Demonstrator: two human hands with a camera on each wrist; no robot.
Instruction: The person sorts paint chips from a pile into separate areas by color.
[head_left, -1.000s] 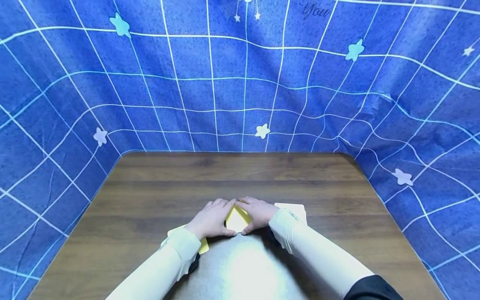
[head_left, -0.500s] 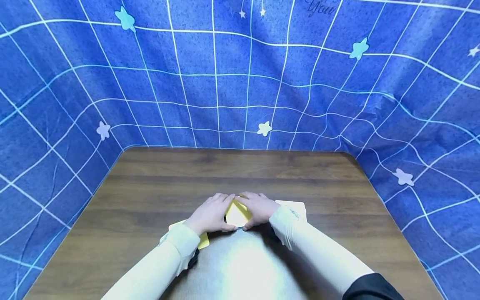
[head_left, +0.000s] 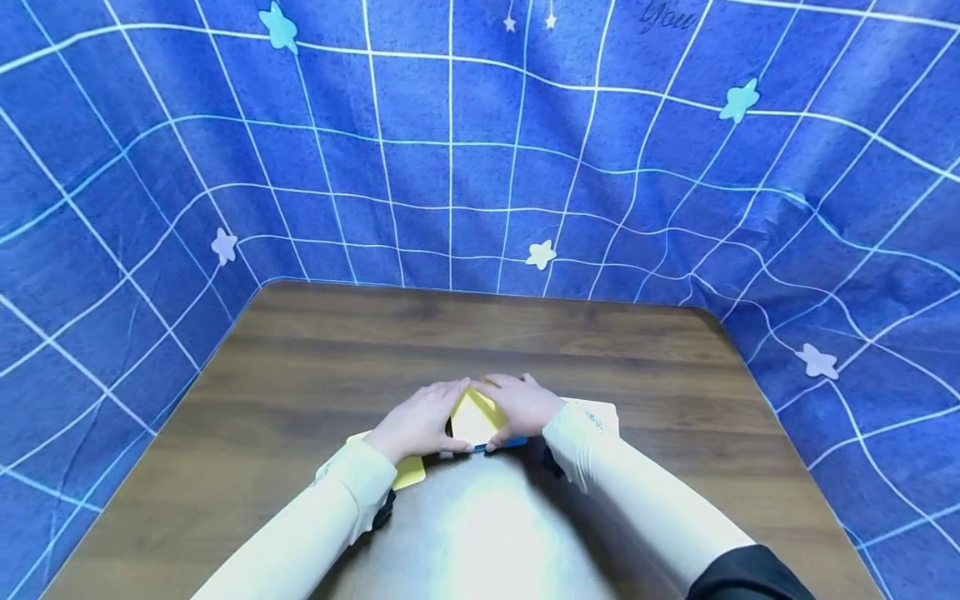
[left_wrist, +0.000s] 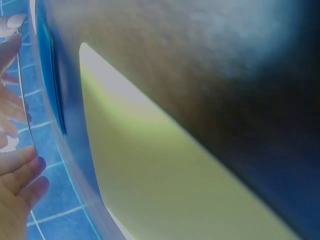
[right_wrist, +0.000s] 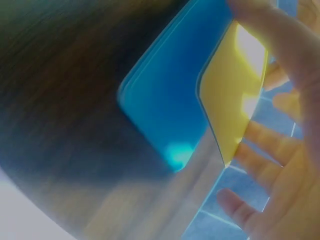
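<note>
Between both hands a thin, glossy yellow card (head_left: 474,419) with rounded corners is held, tilted. My left hand (head_left: 422,421) grips its left side, fingertips at the far corner and thumb at the near edge. My right hand (head_left: 519,404) pinches the right side in the same way. In the right wrist view the held yellow card (right_wrist: 232,95) stands above a blue card (right_wrist: 165,95) lying on the wood. Edge-on, the held card (left_wrist: 23,95) appears as a thin line between fingers in the left wrist view.
Another yellow card (head_left: 409,472) lies partly under the left wrist. A white card (head_left: 606,413) lies beside the right cuff. The brown wooden table (head_left: 480,333) ends at a blue star-patterned curtain (head_left: 420,183) on the far side and both flanks.
The head view has shifted a little. More of the blue card now shows below the right hand and the held yellow card. Both hands keep their grip.
</note>
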